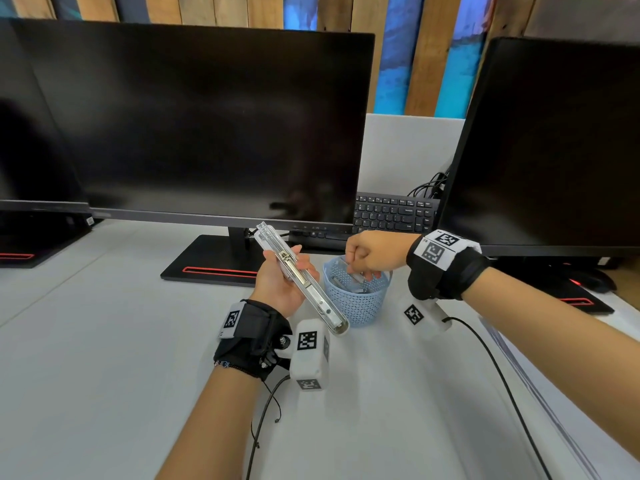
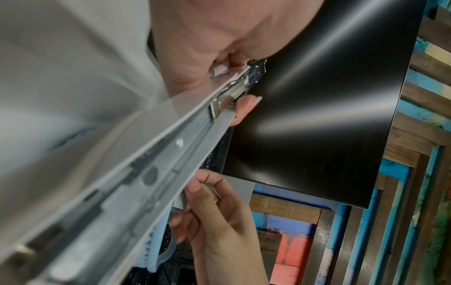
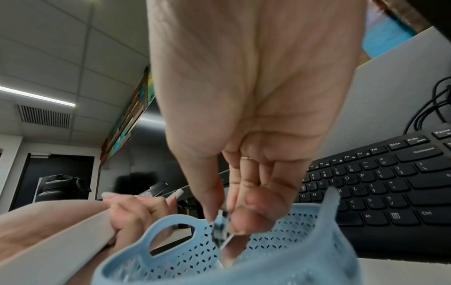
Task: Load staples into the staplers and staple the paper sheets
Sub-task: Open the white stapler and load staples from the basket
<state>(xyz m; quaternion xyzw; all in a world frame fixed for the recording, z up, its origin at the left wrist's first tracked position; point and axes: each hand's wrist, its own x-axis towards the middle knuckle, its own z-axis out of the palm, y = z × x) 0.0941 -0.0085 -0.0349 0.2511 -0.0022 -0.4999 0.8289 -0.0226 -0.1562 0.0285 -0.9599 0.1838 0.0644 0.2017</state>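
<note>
My left hand (image 1: pixel 282 277) grips a white stapler (image 1: pixel 301 278), swung fully open, so its metal staple channel (image 2: pixel 156 154) faces up. It is held tilted above the desk, just left of a small light-blue perforated basket (image 1: pixel 356 299). My right hand (image 1: pixel 367 258) reaches down into the basket (image 3: pixel 171 256), and its thumb and fingers pinch a short strip of staples (image 3: pixel 220 229). More metallic strips lie in the basket's bottom. No paper sheets are plainly in view.
A large black monitor (image 1: pixel 194 126) on its stand (image 1: pixel 214 261) fills the back of the desk. A second monitor (image 1: pixel 554 150) stands at the right, and a black keyboard (image 1: pixel 391 213) lies between them. Cables (image 1: pixel 502 382) trail over the white desk (image 1: pixel 86 358).
</note>
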